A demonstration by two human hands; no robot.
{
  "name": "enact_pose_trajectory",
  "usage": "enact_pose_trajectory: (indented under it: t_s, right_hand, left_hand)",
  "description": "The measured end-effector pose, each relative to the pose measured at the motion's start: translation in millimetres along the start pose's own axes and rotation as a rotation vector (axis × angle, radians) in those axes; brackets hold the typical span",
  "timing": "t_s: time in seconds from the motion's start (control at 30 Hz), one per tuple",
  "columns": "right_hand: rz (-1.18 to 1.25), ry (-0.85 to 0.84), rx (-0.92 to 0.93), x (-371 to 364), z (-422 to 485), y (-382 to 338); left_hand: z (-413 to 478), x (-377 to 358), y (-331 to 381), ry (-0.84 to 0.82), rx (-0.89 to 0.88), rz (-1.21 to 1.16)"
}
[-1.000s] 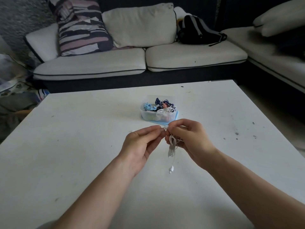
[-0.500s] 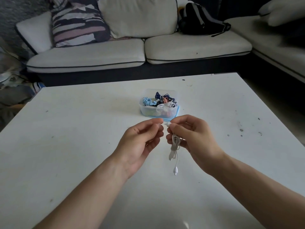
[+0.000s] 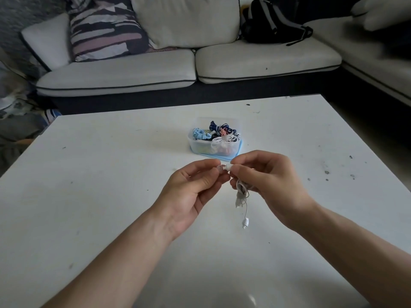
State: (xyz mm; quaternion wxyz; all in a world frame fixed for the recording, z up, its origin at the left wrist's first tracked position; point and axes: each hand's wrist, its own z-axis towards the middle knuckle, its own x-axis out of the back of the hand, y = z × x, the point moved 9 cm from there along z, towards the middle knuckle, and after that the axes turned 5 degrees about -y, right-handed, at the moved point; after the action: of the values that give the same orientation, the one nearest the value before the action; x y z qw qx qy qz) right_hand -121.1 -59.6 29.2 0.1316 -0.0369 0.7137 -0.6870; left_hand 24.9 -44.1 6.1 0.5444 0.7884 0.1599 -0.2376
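The person sits at a white table (image 3: 89, 174) and holds both hands up in front of the body, a little above the table top. The two hands are close together, and their fingertips almost meet.

The right hand (image 3: 269, 181) grips a white cable (image 3: 241, 192), which is folded into a small bundle inside the curled fingers. The thumb and the first finger of this hand pinch the white end piece (image 3: 228, 167) of the cable, and it points toward the other hand. One loose end (image 3: 245, 223) hangs down from the bundle and finishes in a small white part, just above the table.

The left hand (image 3: 191, 192) has its fingers bent, and thumb and first finger pinch a small clear piece (image 3: 220, 168) just beside the white end piece. It is perhaps a soft ear tip, but it is too small to say surely, and I cannot tell if the two parts touch.

Behind the hands, near the middle of the table, stands a clear plastic box (image 3: 213, 147) filled with coiled cables in blue, dark, pink and white. It rests on a blue lid (image 3: 222, 155). Beyond the table is a light sofa (image 3: 133, 72) with a striped cushion (image 3: 104, 30) and a black bag (image 3: 269, 23) on it.
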Motion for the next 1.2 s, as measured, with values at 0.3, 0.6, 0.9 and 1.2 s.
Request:
enact_pose_trajectory:
  t_s: [0.3,0.6,0.9,1.2]
  right_hand:
    - [-0.064,-0.008,-0.004,0,1,1]
    - [-0.115,0.002,-0.006,4,2,2]
    - [-0.127,-0.039,-0.054,4,4,8]
    - [-0.097,-0.088,-0.131,4,5,16]
  left_hand:
    - [-2,2,2,0.025,-0.029,0.081]
    - [-3,4,8,0.046,-0.066,0.291]
    - [-1,4,12,0.020,-0.102,0.396]
    - [2,5,10,-0.017,-0.087,0.462]
